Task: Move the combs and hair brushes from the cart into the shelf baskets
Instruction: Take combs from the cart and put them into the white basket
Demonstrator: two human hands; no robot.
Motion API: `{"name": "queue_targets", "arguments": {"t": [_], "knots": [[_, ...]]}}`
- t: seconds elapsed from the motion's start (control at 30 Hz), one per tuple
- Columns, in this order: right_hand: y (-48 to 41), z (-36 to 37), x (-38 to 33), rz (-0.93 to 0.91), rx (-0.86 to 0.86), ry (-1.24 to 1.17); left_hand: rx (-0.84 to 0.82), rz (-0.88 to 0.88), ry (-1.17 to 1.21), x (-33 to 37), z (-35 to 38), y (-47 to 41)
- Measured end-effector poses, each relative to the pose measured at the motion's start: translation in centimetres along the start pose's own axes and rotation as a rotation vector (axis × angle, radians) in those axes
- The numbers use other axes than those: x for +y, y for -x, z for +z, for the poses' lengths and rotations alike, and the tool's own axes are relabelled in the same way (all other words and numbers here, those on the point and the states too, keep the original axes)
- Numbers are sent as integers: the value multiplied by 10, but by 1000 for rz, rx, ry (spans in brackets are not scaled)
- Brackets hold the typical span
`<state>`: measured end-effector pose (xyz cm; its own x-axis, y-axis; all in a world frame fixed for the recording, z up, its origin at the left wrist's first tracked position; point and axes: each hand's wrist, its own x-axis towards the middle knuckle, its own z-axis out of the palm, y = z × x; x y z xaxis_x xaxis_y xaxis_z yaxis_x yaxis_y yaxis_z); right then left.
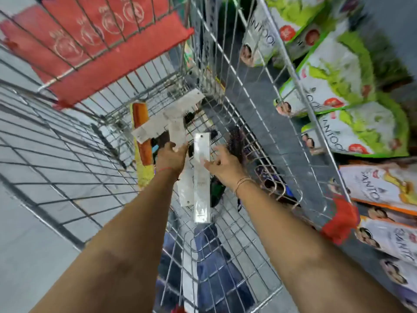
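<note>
Head camera looks steeply down into a wire shopping cart (237, 114), with both bare forearms reaching in from the bottom of the frame. Left hand (172, 157) is curled around the lower end of a pale packet (177, 129), thumb and fingers closed on it; this packet crosses another pale packet (167, 111) that lies slantwise above it, and whether the hand grips both I cannot tell. A thin red thread (165, 169) circles the left wrist. Right hand (222, 164) is partly open, its fingers spread and bent, fingertips touching the right edge of a long clear comb packet (202, 177) that stands roughly upright between the two hands; the grip looks loose and I cannot tell if it is truly pinched. A second clear packet (186, 188) lies just behind and left of it, below the left wrist. A thin cord bracelet (242, 182) sits on the right wrist. More goods lie on the cart floor: an orange and yellow packet (142, 141) to the left, and dark brush-like items (237, 141) beyond the right hand, blurred. A red flap (101, 41) hangs on the cart's far end. Beside the cart on the right, green and white pouches (352, 86) fill the shelves
</note>
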<state>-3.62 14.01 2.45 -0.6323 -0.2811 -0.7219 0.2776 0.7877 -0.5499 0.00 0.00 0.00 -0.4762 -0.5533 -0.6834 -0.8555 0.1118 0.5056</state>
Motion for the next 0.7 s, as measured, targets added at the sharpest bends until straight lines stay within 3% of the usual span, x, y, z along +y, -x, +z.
{"name": "queue_targets", "arguments": {"t": [0.23, 0.37, 0.43, 0.57, 0.7], "knots": [[-7, 60, 3, 20, 90, 404, 204, -37, -160, -13, 23, -9], [-13, 73, 4, -7, 231, 585, 168, -60, -212, -16, 28, -16], [-12, 72, 0, 58, 269, 550, 105, -59, -266, -16, 26, -17], [-3, 58, -12, 217, 309, 227, 51, -43, -329, -8, 20, -14], [0, 38, -3, 228, 293, -13, 107, -209, 88, -2, 8, -13]]}}
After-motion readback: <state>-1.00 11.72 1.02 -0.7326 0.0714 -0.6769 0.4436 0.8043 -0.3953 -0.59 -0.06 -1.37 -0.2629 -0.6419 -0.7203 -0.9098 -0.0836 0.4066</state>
